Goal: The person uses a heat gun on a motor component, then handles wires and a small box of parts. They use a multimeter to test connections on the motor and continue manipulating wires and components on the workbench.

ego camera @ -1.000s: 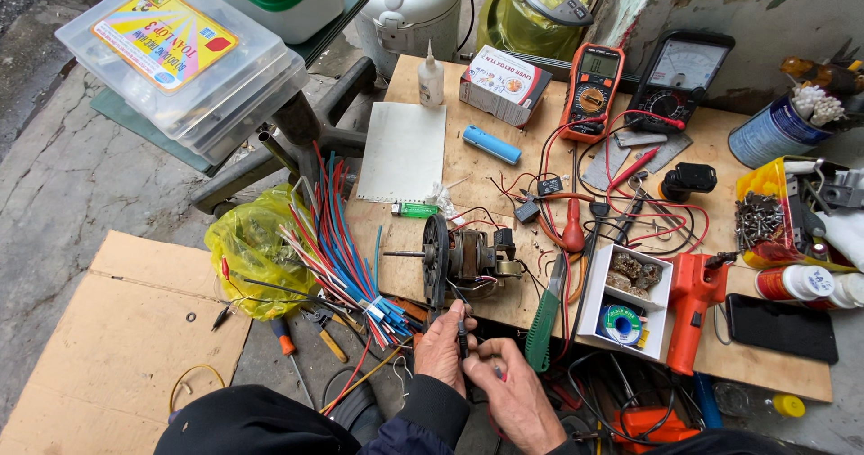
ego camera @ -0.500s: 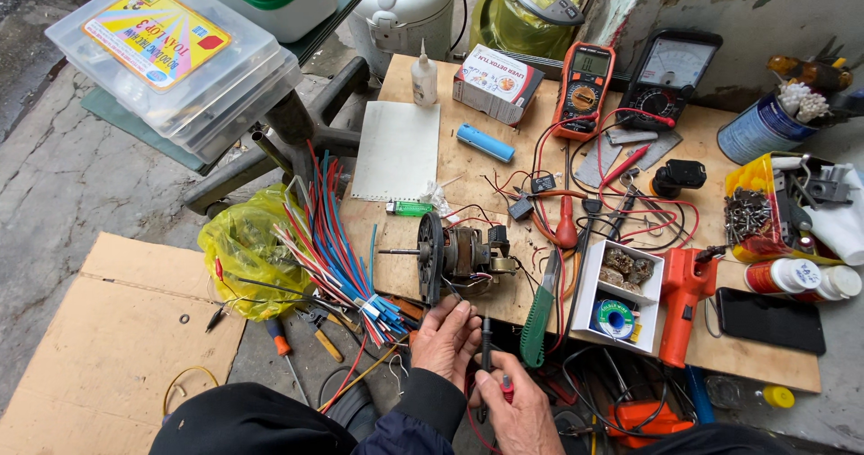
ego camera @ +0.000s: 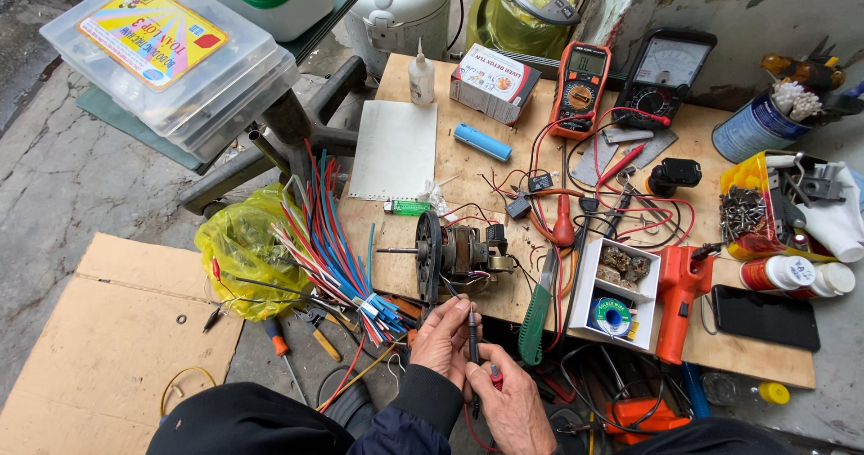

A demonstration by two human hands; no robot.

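Hands (ego camera: 481, 374) shifted lower, cluttered wooden board (ego camera: 468, 176), concrete floor (ego camera: 63, 176)

I see a clear plastic box (ego camera: 171, 54) w/ a yellow label, top left. A white-and-red carton (ego camera: 493, 81) sits on the board's far edge. Beside it, 2 meters: orange one w/ grey screen (ego camera: 580, 90), black one w/ pale dial (ego camera: 664, 77).

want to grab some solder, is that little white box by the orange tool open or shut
Open. The white box has no lid on, so its contents show from above: brownish lumps in the far part and a solder spool in the near part, beside the orange tool.
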